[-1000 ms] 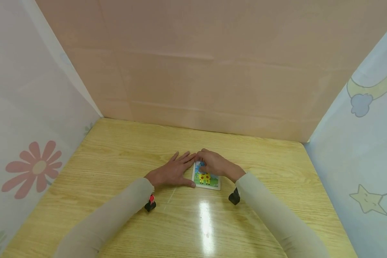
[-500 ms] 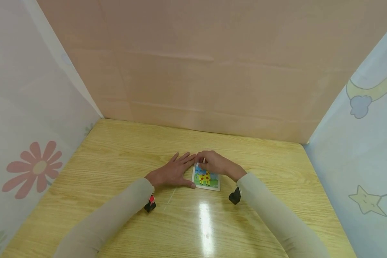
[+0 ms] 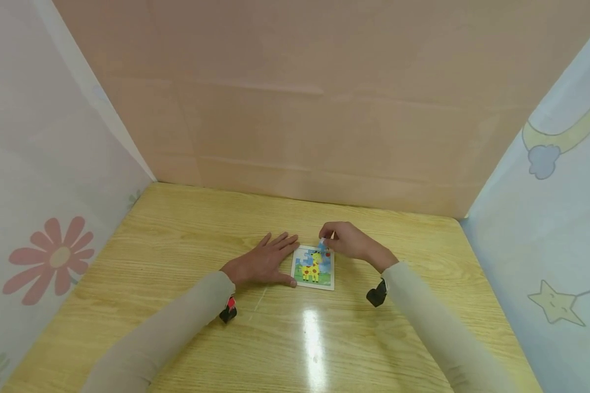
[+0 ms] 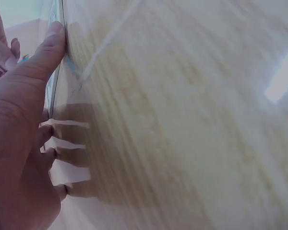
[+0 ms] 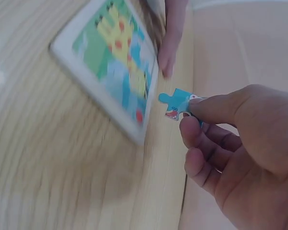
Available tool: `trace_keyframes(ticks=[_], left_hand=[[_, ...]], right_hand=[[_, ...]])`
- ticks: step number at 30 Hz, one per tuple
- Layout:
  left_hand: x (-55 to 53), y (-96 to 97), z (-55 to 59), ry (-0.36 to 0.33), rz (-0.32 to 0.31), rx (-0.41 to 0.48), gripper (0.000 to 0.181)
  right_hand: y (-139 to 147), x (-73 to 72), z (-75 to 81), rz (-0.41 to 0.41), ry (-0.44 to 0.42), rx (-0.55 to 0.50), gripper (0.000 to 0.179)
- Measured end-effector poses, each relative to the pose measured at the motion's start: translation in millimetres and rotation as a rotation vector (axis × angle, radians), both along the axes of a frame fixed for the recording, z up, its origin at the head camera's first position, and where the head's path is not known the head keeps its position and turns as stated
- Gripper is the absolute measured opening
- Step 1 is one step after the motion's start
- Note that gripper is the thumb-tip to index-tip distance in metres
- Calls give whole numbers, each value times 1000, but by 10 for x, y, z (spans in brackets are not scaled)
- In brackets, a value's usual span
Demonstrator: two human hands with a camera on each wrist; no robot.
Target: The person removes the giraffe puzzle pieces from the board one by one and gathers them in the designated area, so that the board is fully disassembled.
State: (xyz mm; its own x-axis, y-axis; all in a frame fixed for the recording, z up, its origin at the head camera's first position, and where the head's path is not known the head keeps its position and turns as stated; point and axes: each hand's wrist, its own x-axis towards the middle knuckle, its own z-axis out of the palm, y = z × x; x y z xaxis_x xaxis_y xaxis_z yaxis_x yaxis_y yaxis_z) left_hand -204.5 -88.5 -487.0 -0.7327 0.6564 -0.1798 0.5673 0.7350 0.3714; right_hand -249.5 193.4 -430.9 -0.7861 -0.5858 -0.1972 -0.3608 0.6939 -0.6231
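Observation:
A small giraffe jigsaw puzzle [image 3: 313, 273] in a white frame lies on the wooden table, with a pale bare patch showing at its upper left. My left hand [image 3: 265, 261] rests spread beside the puzzle's left edge, its thumb at the near left corner and its index fingertip by the far left corner. Between thumb and fingers my right hand [image 3: 349, 240] pinches a blue jigsaw piece [image 5: 175, 103], held just over the puzzle's far right corner. A bit of white and red print shows on that piece; its other end is covered by the fingers.
The wooden table [image 3: 201, 218] runs back to a tan wall panel [image 3: 295, 109]. Patterned white panels stand on the left [image 3: 78, 164] and right [image 3: 560, 218]. Black wrist cameras hang under both sleeves, and a bright light reflection lies on the near tabletop.
My right hand has moved right from the puzzle's upper left, carrying a jigsaw piece, and more of the giraffe picture now shows. The left hand has stayed in place.

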Motion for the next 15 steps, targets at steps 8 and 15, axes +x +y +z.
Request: trace_keyframes(ticks=[8, 15], left_hand=[[-6, 17, 61, 0, -9, -25, 108], [-24, 28, 51, 1, -15, -46, 109]], right_hand=[[336, -26, 1, -49, -10, 32, 17], [441, -39, -85, -67, -35, 66, 16]])
